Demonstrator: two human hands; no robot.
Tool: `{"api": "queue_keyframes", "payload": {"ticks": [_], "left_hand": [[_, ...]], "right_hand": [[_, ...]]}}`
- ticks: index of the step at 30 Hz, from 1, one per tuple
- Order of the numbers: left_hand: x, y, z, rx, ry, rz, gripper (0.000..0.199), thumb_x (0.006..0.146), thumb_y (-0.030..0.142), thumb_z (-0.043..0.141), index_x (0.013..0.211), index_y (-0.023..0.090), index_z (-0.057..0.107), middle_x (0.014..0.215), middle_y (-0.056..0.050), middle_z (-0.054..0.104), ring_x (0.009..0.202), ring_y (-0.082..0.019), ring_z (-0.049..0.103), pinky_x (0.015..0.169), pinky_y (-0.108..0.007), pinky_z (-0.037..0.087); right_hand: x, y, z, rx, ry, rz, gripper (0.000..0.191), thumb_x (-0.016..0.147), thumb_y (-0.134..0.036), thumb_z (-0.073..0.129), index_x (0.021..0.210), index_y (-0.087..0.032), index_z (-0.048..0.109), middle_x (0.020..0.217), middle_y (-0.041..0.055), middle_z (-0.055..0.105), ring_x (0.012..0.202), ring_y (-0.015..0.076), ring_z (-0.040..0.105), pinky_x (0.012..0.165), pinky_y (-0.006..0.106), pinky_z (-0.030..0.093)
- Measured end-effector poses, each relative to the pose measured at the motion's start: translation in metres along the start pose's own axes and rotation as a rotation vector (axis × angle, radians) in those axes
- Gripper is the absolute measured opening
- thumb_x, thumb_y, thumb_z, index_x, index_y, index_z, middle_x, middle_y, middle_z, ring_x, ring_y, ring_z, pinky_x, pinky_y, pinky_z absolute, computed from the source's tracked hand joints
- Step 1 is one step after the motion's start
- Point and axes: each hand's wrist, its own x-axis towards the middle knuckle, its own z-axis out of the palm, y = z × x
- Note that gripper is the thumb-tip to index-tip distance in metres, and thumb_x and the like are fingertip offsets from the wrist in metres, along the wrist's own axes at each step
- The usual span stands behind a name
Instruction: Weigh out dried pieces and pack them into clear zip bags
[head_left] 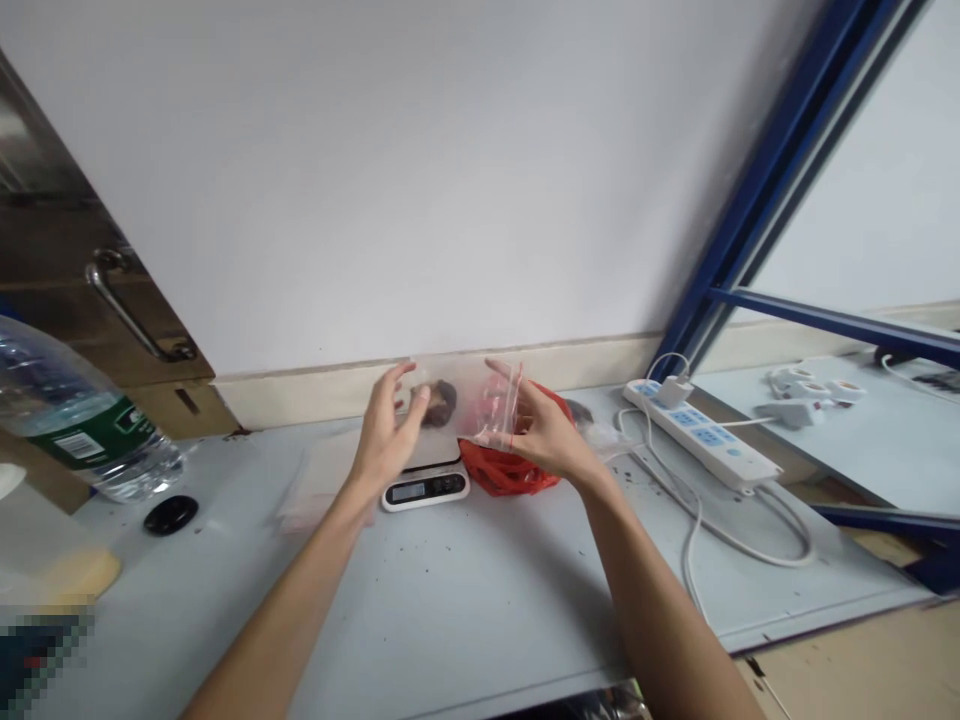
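Between my two hands hangs a clear zip bag (474, 405) with a red-lined edge at its right end. A dark brown lump (440, 404) shows in the bag's left part. My left hand (391, 425) closes its thumb and fingers on the bag's left end. With my right hand (538, 428) I grip the zip edge, thumb below and fingers above. Beneath the bag are a small digital scale (425, 491) and a red plastic bag (514, 473), partly hidden by my right hand. Flat clear bags (319, 480) lie left of the scale.
A water bottle (90, 425), a black round lid (171, 515) and a pale container (45, 550) stand at the left. At the right are a white power strip (701, 435) with cables and a blue metal frame (772, 180). A wall rises behind the table.
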Motion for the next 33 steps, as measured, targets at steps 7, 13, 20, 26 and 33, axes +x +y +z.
{"api": "queue_keyframes", "payload": {"ticks": [7, 13, 20, 26, 33], "left_hand": [[0.035, 0.004, 0.010, -0.422, -0.102, -0.415, 0.051, 0.057, 0.027, 0.089, 0.104, 0.017, 0.071, 0.079, -0.003, 0.076, 0.075, -0.017, 0.070, 0.071, -0.026, 0.054], [0.065, 0.026, 0.035, -0.269, -0.142, -0.211, 0.026, 0.052, 0.029, 0.089, 0.070, 0.016, 0.075, 0.070, -0.005, 0.075, 0.073, -0.019, 0.070, 0.073, -0.029, 0.054], [0.067, 0.024, 0.053, -0.062, -0.247, -0.095, 0.022, 0.069, 0.034, 0.080, 0.083, 0.017, 0.075, 0.095, -0.009, 0.078, 0.095, -0.024, 0.071, 0.090, -0.035, 0.054], [0.053, 0.011, 0.037, -0.154, -0.296, -0.296, 0.054, 0.070, 0.045, 0.083, 0.117, 0.021, 0.069, 0.106, -0.008, 0.077, 0.101, -0.023, 0.071, 0.083, -0.031, 0.054], [0.074, 0.016, 0.033, -0.268, -0.194, -0.255, 0.036, 0.048, 0.033, 0.093, 0.074, 0.016, 0.074, 0.082, -0.007, 0.078, 0.086, -0.023, 0.073, 0.077, -0.031, 0.055]], "right_hand": [[-0.001, 0.006, -0.025, -0.065, 0.077, 0.056, 0.082, 0.070, -0.045, 0.081, 0.144, -0.023, 0.054, 0.100, 0.0065, 0.075, 0.084, 0.0245, 0.071, 0.081, 0.039, 0.058], [-0.007, 0.021, -0.055, -0.095, 0.208, 0.150, 0.032, 0.073, -0.047, 0.071, 0.071, -0.015, 0.076, 0.064, 0.0031, 0.071, 0.069, 0.0237, 0.069, 0.065, 0.032, 0.055], [-0.004, 0.026, -0.048, 0.189, 0.360, 0.145, 0.064, 0.060, -0.051, 0.083, 0.115, -0.019, 0.071, 0.094, 0.0084, 0.079, 0.084, 0.0259, 0.074, 0.069, 0.036, 0.061], [-0.002, 0.021, -0.037, 0.302, 0.258, 0.075, 0.092, 0.065, -0.050, 0.084, 0.146, -0.029, 0.046, 0.108, 0.0082, 0.077, 0.091, 0.0259, 0.075, 0.072, 0.038, 0.064], [-0.006, 0.031, -0.055, 0.143, 0.437, 0.080, 0.019, 0.069, -0.040, 0.070, 0.065, -0.021, 0.067, 0.108, 0.0101, 0.077, 0.100, 0.0294, 0.071, 0.083, 0.041, 0.058]]}}
